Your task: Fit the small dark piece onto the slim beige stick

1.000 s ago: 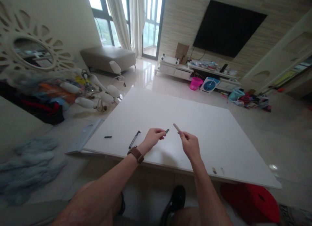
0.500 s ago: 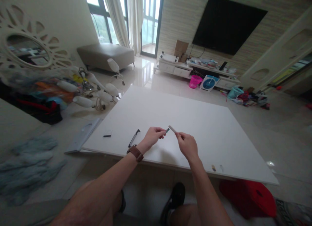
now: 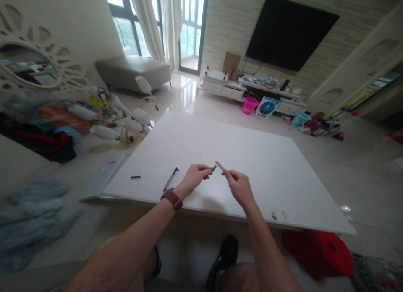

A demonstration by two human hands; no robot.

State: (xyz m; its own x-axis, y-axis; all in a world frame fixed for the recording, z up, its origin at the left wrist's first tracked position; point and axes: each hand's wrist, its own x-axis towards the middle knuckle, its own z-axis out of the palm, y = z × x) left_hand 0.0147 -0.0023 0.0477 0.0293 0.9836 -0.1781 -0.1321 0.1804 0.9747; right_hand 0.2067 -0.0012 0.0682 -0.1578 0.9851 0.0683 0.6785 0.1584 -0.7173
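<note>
L hand (image 3: 194, 176) is closed in a pinch on a small dark chip (image 3: 214, 168), above the near-middle part of the table (image 3: 239, 145). R hand (image 3: 238, 186) pinches a pale stick (image 3: 220, 165), also above the table, w/ its far tip just beside the chip (touching or not: can't tell, too small).

To do it well: hold chip by its edges, firm but not squeezed; let R hand alone make the fine moves, stick angled low. Bracing both hands on the table would prob. cut shake. Best stay over the table, so a dropped chip lands there, & away from its near edge.
</note>
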